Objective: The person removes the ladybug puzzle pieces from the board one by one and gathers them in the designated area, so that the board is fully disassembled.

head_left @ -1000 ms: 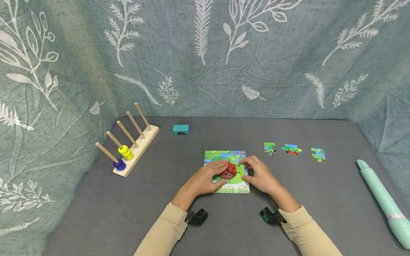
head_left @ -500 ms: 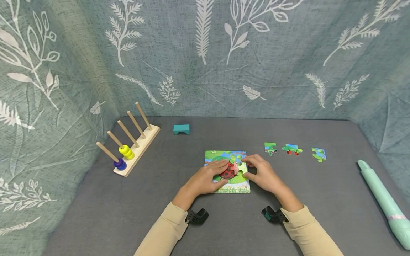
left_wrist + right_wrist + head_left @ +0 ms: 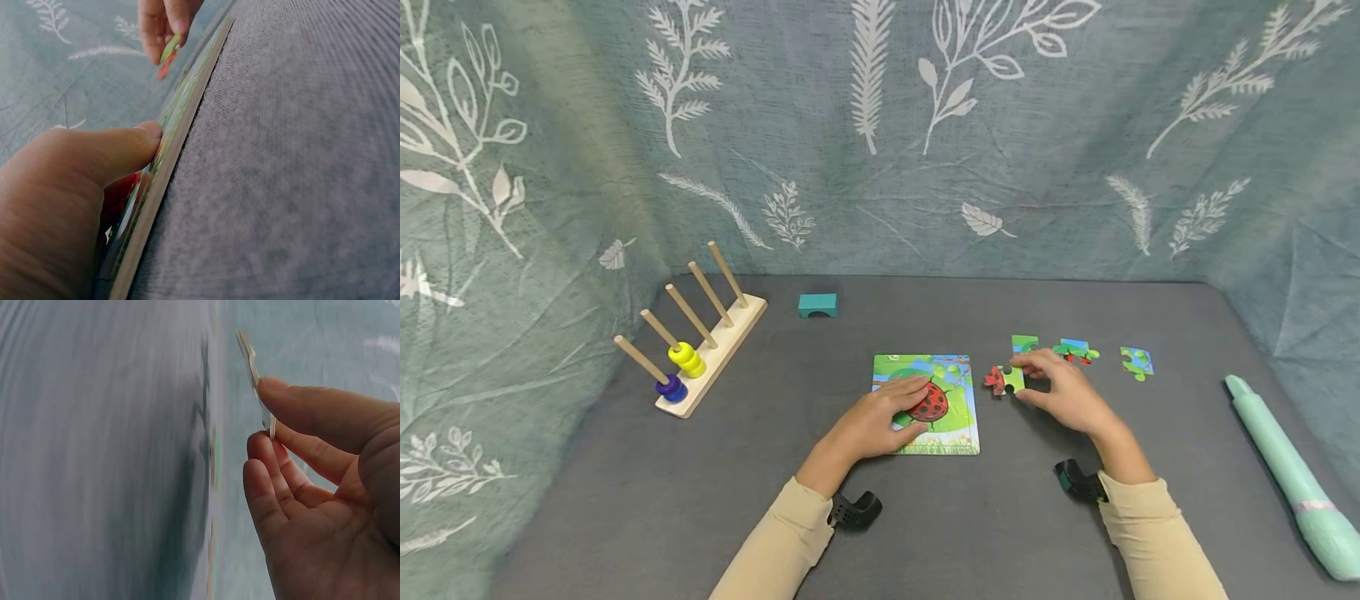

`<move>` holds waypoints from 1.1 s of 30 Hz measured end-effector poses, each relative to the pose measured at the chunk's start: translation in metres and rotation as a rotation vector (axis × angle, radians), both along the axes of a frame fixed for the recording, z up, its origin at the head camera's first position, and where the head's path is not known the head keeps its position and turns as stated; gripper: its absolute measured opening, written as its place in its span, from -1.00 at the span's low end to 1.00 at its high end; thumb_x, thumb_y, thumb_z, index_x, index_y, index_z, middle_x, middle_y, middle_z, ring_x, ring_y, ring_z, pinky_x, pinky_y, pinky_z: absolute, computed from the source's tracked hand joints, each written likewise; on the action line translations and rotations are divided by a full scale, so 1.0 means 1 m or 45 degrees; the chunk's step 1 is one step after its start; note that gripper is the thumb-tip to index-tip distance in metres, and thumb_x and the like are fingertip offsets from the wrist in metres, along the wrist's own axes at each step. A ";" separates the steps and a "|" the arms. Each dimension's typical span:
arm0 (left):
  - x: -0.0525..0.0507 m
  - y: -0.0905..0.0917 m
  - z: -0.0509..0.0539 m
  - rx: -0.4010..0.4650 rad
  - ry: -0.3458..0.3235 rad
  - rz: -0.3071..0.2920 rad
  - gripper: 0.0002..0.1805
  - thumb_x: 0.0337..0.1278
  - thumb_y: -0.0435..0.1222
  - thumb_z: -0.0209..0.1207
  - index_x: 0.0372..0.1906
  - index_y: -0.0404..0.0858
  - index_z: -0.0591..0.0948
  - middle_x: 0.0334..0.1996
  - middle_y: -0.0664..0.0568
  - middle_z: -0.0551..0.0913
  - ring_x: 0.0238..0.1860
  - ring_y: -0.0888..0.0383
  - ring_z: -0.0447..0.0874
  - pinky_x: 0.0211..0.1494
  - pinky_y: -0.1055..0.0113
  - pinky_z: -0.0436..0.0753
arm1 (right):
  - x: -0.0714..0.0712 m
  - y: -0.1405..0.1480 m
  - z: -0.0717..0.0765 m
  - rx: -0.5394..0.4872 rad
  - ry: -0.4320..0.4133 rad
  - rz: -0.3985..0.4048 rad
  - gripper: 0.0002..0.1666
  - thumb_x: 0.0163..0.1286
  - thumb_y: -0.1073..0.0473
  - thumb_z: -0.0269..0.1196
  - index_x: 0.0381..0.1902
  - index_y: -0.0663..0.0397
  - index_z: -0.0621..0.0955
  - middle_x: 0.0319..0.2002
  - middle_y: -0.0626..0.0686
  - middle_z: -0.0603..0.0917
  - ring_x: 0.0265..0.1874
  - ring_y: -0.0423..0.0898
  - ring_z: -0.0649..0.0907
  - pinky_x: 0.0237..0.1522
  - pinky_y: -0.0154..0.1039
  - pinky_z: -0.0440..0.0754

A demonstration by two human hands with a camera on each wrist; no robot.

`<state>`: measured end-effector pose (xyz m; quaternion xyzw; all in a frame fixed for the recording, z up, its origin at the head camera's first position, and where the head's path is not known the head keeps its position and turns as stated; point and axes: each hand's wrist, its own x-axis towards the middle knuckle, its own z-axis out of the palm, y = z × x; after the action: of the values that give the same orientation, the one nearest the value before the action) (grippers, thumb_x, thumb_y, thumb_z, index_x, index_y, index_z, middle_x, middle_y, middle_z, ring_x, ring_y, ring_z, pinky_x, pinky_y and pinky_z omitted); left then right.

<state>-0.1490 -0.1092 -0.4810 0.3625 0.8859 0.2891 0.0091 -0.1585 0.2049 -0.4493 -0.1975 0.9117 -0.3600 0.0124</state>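
Note:
A square ladybug puzzle board (image 3: pixel 958 425) lies at mid-table in the head view. My left hand (image 3: pixel 872 421) rests on its left part, fingers extended over the picture and covering some of it. In the left wrist view its thumb (image 3: pixel 134 140) presses near the edge of the board (image 3: pixel 164 169). Right of the board, my right hand (image 3: pixel 1063 396) pinches a red-and-green puzzle piece (image 3: pixel 1009 381) above the table. The right wrist view shows this piece (image 3: pixel 249 359) edge-on between thumb and fingers.
Beyond the right hand lie three loose puzzle pieces, one green (image 3: pixel 1024 342), one partly covered (image 3: pixel 1075 346), one blue-green (image 3: pixel 1138 362). A peg stand (image 3: pixel 718 362) with yellow and blue rings stands left, a teal block (image 3: pixel 817 305) behind, a mint-green wand-like object (image 3: pixel 1285 479) right.
My right hand has lifted the puzzle piece out of the board's right side and carried it right, toward the loose pieces. My left hand has stayed on the board.

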 end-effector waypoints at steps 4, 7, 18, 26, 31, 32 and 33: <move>0.000 0.000 0.001 -0.004 0.010 -0.003 -0.36 0.19 -0.09 0.20 0.33 -0.27 0.41 0.34 -0.05 0.39 0.37 0.00 0.32 0.46 0.14 0.32 | 0.001 0.026 0.001 0.029 0.009 -0.037 -0.51 0.20 0.31 0.33 0.12 0.27 0.54 0.03 0.21 0.54 -0.06 0.11 0.57 -0.01 0.01 0.58; 0.001 0.000 0.001 -0.002 0.016 -0.001 -0.37 0.18 -0.10 0.21 0.32 -0.27 0.41 0.33 -0.05 0.40 0.37 0.00 0.33 0.46 0.14 0.32 | 0.006 0.047 0.002 0.056 -0.009 -0.071 -0.50 0.25 0.28 0.30 0.15 0.28 0.52 0.06 0.23 0.51 -0.04 0.14 0.55 -0.02 -0.05 0.57; 0.002 0.000 0.003 -0.014 0.003 0.008 -0.37 0.20 -0.10 0.20 0.34 -0.24 0.40 0.35 -0.03 0.38 0.38 -0.01 0.31 0.44 0.13 0.35 | 0.032 0.122 -0.002 0.053 -0.054 -0.263 -0.46 0.32 0.18 0.26 0.19 0.35 0.46 0.08 0.28 0.44 -0.14 -0.75 0.26 -0.21 -0.74 0.41; 0.000 0.002 0.000 -0.005 0.030 0.002 -0.36 0.18 -0.10 0.22 0.32 -0.26 0.41 0.33 -0.05 0.40 0.36 0.00 0.33 0.45 0.15 0.34 | 0.040 0.145 -0.011 0.044 -0.091 -0.348 -0.42 0.32 0.18 0.26 0.21 0.40 0.44 0.07 0.30 0.42 -0.16 -0.80 0.18 -0.27 -0.80 0.35; 0.001 0.000 0.002 -0.007 0.013 0.000 -0.36 0.18 -0.10 0.22 0.33 -0.26 0.40 0.34 -0.05 0.39 0.37 0.00 0.32 0.45 0.13 0.34 | 0.043 0.154 -0.015 0.021 -0.023 -0.338 -0.47 0.29 0.25 0.27 0.16 0.44 0.46 -0.03 0.11 0.45 -0.16 -0.80 0.22 -0.24 -0.83 0.31; 0.001 0.000 0.002 -0.009 0.007 0.001 -0.36 0.19 -0.09 0.21 0.33 -0.26 0.40 0.35 -0.05 0.38 0.37 -0.01 0.31 0.45 0.13 0.34 | 0.044 0.156 -0.016 0.012 -0.005 -0.326 -0.49 0.28 0.26 0.27 0.14 0.44 0.47 -0.03 -0.01 0.45 -0.15 -0.79 0.22 -0.22 -0.84 0.30; 0.001 0.000 0.002 -0.011 0.004 0.001 -0.35 0.19 -0.09 0.21 0.33 -0.26 0.40 0.35 -0.05 0.38 0.37 -0.01 0.31 0.45 0.13 0.33 | 0.044 0.157 -0.017 0.004 0.011 -0.314 -0.50 0.27 0.28 0.28 0.12 0.44 0.48 -0.03 -0.14 0.44 -0.14 -0.79 0.23 -0.21 -0.85 0.28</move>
<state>-0.1476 -0.1090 -0.4785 0.3626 0.8874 0.2847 0.0090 -0.1143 0.3617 -0.4659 -0.0855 0.9297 -0.3564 -0.0355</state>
